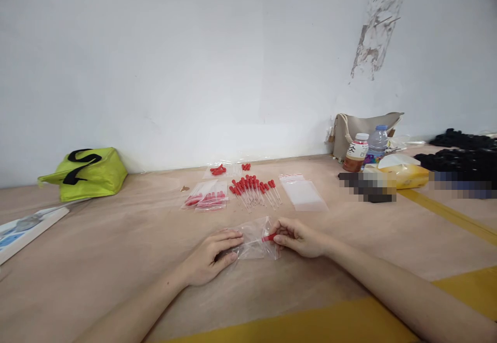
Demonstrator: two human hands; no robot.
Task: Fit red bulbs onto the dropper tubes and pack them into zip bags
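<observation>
A clear zip bag [252,251] lies on the table in front of me. My left hand [212,255] rests on its left end, fingers stretched out and thumb apart, pressing it down. At the bag's right end, my right hand [297,237] pinches the red bulb of a glass dropper [268,238]. The dropper's clear tube points left, within the bag's outline. Beyond my hands, several red-bulbed droppers [250,188] lie fanned out. Filled bags of droppers [212,200] lie to their left, and a stack of flat zip bags [305,194] to their right.
Loose red bulbs [218,169] lie on plastic near the wall. A lime-green bag [91,175] stands at left, above a white board [31,232]. At right are a brown-drink bottle [355,154], a clear bottle [376,144], a beige bag [363,123], a yellow tissue pack [407,172] and black fabric [462,159].
</observation>
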